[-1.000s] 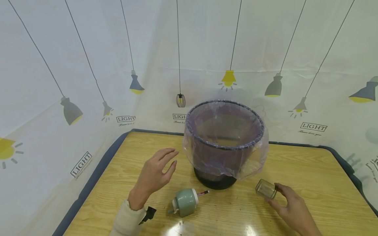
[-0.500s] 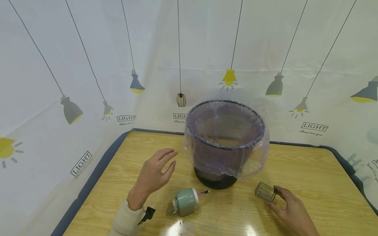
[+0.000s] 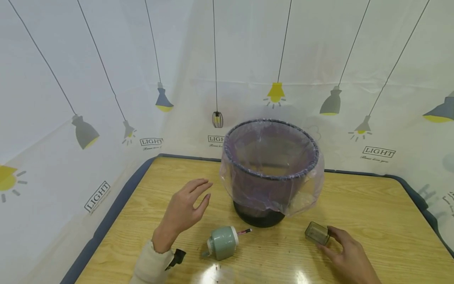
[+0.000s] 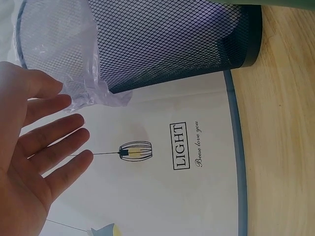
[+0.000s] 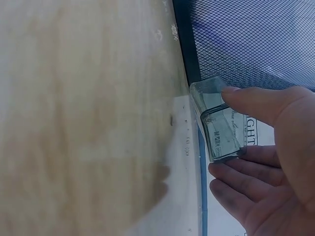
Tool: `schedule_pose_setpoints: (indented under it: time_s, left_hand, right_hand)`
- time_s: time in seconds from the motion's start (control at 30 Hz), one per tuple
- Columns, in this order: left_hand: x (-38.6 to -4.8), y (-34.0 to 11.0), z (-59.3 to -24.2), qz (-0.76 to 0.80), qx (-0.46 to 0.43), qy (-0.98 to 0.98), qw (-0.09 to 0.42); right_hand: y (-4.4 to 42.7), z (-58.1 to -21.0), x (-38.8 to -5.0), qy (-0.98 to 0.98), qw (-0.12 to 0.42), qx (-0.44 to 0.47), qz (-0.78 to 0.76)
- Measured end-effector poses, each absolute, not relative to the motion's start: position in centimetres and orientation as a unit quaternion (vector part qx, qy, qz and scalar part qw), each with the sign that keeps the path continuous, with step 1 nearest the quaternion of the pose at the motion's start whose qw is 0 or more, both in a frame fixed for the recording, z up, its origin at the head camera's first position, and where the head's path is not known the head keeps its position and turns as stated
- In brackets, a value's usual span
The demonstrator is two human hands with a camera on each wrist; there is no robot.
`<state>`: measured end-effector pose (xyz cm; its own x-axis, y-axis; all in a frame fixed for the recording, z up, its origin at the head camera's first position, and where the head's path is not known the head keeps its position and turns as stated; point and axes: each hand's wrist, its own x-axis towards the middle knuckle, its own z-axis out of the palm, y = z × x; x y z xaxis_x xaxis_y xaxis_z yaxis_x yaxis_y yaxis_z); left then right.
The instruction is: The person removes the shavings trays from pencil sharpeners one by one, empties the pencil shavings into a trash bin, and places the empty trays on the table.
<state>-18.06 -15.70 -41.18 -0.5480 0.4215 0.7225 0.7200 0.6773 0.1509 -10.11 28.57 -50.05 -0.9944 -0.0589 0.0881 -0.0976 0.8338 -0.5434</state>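
My right hand (image 3: 349,252) pinches a small clear smoky box (image 3: 317,233) between thumb and fingers, low over the table to the right of the bin. In the right wrist view the box (image 5: 219,120) shows printed lettering on one side; it looks like the shavings drawer of a pencil sharpener. A green crank pencil sharpener (image 3: 222,243) lies on its side on the table, a pencil (image 3: 244,232) sticking out of its white front. Left of the sharpener hovers my left hand (image 3: 185,206), holding nothing, its fingers relaxed.
Behind the sharpener stands a black mesh waste bin (image 3: 260,217) lined with a thin purple bag (image 3: 244,193). Dark specks dot the wooden table (image 3: 372,209). A white sheet (image 3: 241,51) printed with lamps rises behind the table's back edge.
The box in my right hand has shifted slightly left and down and has turned a little. My left hand, the sharpener and the bin stay nearly the same.
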Motion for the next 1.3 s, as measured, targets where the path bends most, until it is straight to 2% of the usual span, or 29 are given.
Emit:
schedule_pose_setpoints:
  time_s: [0.17, 0.63, 1.1, 1.3]
  left_hand:
    - [-18.04, -15.8, -41.27, -0.222, -0.333, -0.852, 0.337]
    - [-17.89, -15.82, -41.3, -0.222, -0.33, -0.855, 0.334]
    - [-18.06, -15.9, -41.44, -0.222, -0.327, -0.857, 0.33]
    - [-18.08, -16.09, -41.68, -0.217, -0.323, -0.864, 0.321]
  right_hand:
    - [28.58, -50.33, -9.93, -0.955, 0.014, 0.03, 0.294]
    - [28.78, -50.68, -9.72, -0.954, 0.022, 0.034, 0.296]
    - [29.22, -50.65, -10.08, -0.956, -0.036, 0.011, 0.289]
    - [29.2, -50.46, -10.11, -0.958, -0.043, 0.006, 0.284]
